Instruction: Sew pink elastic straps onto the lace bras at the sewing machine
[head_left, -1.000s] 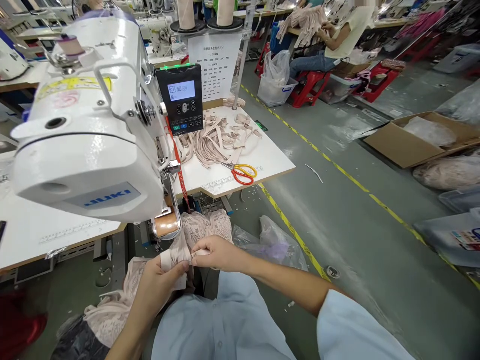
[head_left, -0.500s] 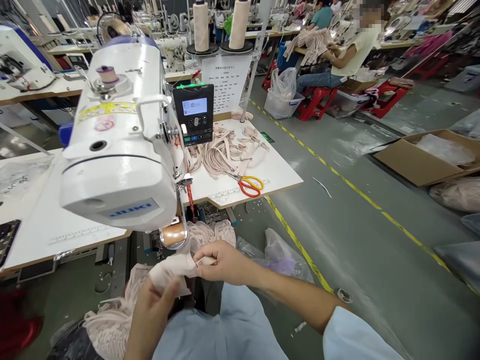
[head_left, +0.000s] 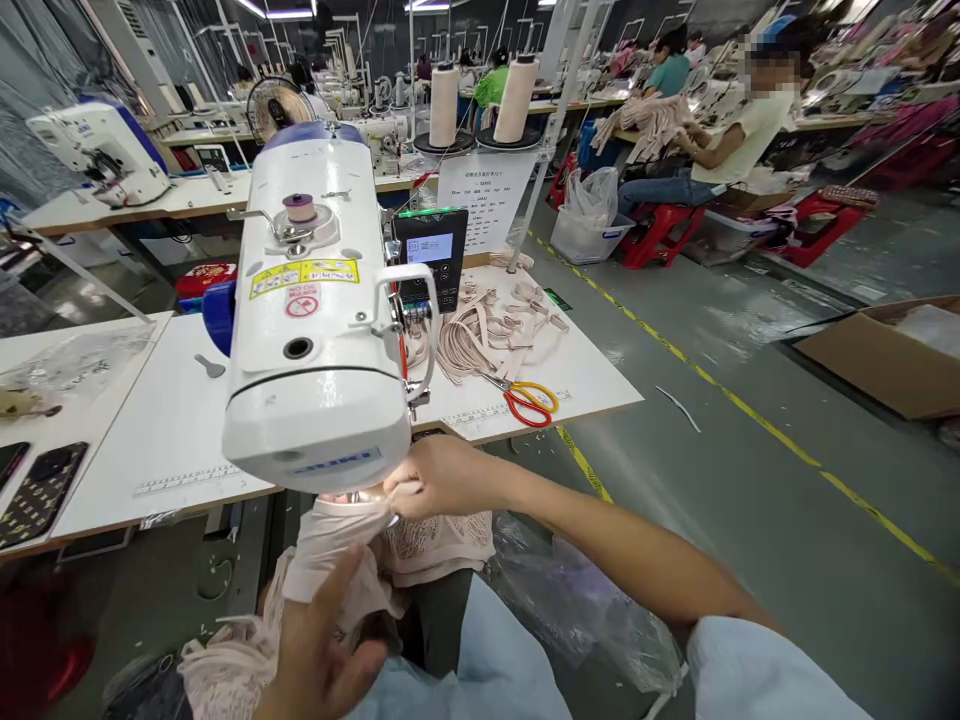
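Observation:
A pale pink lace garment (head_left: pixel 341 545) hangs in front of me, just below the head of a white sewing machine (head_left: pixel 315 330). My right hand (head_left: pixel 439 475) pinches the garment's upper edge right under the machine head. Lower down, my left hand (head_left: pixel 322 650) grips the fabric from below, thumb raised against it. More of the pink lace bunches over my lap. The needle area is hidden behind the machine head.
A white table (head_left: pixel 585 375) carries a pile of beige straps (head_left: pixel 487 335), red and yellow scissors (head_left: pixel 529 400) and a control panel (head_left: pixel 433 255). Two phones (head_left: pixel 34 485) lie at the left. A plastic bag (head_left: pixel 570 600) sits on the floor. Other people sew behind.
Both hands have lifted the pink fabric up to the underside of the machine head. My view has tilted upward and shifted, so the machine sits more centrally.

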